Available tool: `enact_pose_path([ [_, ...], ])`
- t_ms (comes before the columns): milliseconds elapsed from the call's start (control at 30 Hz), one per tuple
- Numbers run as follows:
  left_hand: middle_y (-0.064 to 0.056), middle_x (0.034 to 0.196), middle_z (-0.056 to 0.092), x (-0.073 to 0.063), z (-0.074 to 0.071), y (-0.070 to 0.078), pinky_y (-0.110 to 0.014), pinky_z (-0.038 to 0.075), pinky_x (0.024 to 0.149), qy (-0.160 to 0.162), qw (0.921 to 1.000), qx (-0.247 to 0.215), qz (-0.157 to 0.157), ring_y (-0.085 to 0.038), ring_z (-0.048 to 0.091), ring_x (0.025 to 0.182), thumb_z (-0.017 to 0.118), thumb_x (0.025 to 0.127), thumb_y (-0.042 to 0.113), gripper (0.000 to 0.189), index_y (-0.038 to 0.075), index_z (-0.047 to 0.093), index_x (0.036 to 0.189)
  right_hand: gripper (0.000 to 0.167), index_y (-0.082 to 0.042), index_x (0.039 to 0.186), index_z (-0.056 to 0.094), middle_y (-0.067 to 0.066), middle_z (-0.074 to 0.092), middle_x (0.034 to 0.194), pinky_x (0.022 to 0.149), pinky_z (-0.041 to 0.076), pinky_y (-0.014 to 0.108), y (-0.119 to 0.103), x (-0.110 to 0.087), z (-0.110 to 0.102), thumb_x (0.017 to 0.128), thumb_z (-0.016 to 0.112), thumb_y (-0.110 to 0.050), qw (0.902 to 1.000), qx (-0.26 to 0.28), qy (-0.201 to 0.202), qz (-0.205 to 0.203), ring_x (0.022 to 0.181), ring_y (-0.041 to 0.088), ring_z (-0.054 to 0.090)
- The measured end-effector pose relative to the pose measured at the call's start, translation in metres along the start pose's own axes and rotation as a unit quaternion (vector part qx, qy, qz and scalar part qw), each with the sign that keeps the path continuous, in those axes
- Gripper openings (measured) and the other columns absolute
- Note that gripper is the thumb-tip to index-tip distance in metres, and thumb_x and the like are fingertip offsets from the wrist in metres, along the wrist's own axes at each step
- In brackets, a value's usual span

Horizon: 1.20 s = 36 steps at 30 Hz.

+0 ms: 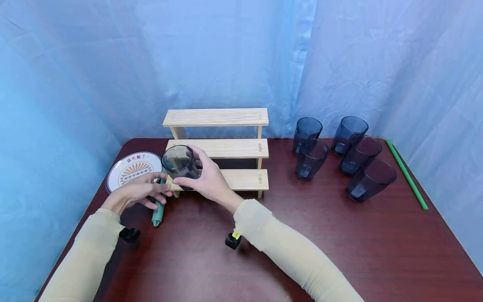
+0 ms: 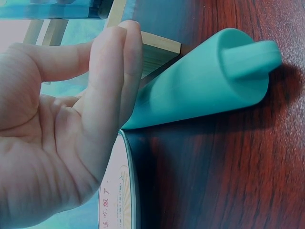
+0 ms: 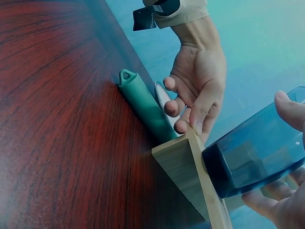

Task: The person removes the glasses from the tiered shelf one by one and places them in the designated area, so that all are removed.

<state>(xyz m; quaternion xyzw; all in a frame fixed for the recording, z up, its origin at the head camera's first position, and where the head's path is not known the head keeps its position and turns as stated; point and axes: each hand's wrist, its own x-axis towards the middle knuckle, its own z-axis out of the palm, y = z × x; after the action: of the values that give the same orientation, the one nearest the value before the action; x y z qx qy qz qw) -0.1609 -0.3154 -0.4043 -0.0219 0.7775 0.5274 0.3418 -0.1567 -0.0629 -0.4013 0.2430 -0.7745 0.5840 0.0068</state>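
My right hand [image 1: 207,176] grips a smoky tinted drinking glass [image 1: 177,161], thumb on one side and fingers on the other. The glass is tilted in the right wrist view, its base at the lowest board of a three-step wooden rack [image 1: 241,179]. My left hand [image 1: 141,191] is at that board's left end, thumb and fingertips pinching its corner [image 3: 191,136]. Just beneath the left hand lies a teal handle with a hanging loop [image 2: 200,76]; the utensil's other end is hidden. Behind that hand is a round printed plate [image 1: 126,167], partly covered.
Several similar tinted glasses [image 1: 307,134] stand in a group at the right rear of the dark red table [image 1: 286,235]. A long green stick [image 1: 407,176] lies along the right edge. Blue curtains [image 1: 226,54] hang close behind the rack and at both sides.
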Motion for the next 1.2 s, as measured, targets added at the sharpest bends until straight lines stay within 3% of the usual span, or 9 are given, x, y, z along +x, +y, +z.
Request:
enact_pose_path([
  [533, -0.020, 0.118, 0.068, 0.002, 0.001, 0.001, -0.038, 0.062, 0.068, -0.001, 1.0000, 0.001, -0.002, -0.022, 0.071, 0.086, 0.060, 0.104, 0.028, 0.069, 0.002, 0.020, 0.154, 0.092, -0.024, 0.156, 0.040, -0.010, 0.054, 0.142, 0.093, 0.053, 0.027, 0.001, -0.004, -0.007, 0.079, 0.090, -0.034, 0.9993, 0.035, 0.012, -0.008, 0.120, 0.012, 0.057],
  [800, -0.020, 0.117, 0.068, 0.002, 0.001, 0.001, -0.037, 0.062, 0.068, 0.002, 1.0000, 0.000, -0.007, -0.020, 0.071, 0.084, 0.058, 0.105, 0.027, 0.067, 0.003, 0.020, 0.155, 0.090, -0.032, 0.154, 0.041, -0.009, 0.054, 0.142, 0.097, 0.054, 0.032, -0.004, -0.008, -0.026, 0.079, 0.090, -0.028, 0.9971, 0.075, 0.010, -0.007, 0.121, 0.013, 0.058],
  [1200, -0.018, 0.116, 0.068, 0.001, -0.001, 0.001, -0.037, 0.062, 0.069, 0.003, 0.9999, 0.001, -0.012, -0.022, 0.071, 0.087, 0.058, 0.105, 0.026, 0.067, 0.002, 0.020, 0.155, 0.090, -0.028, 0.153, 0.043, -0.004, 0.055, 0.141, 0.102, 0.051, 0.035, -0.008, -0.014, -0.052, 0.077, 0.092, -0.021, 0.9949, 0.098, 0.022, 0.001, 0.122, 0.021, 0.060],
])
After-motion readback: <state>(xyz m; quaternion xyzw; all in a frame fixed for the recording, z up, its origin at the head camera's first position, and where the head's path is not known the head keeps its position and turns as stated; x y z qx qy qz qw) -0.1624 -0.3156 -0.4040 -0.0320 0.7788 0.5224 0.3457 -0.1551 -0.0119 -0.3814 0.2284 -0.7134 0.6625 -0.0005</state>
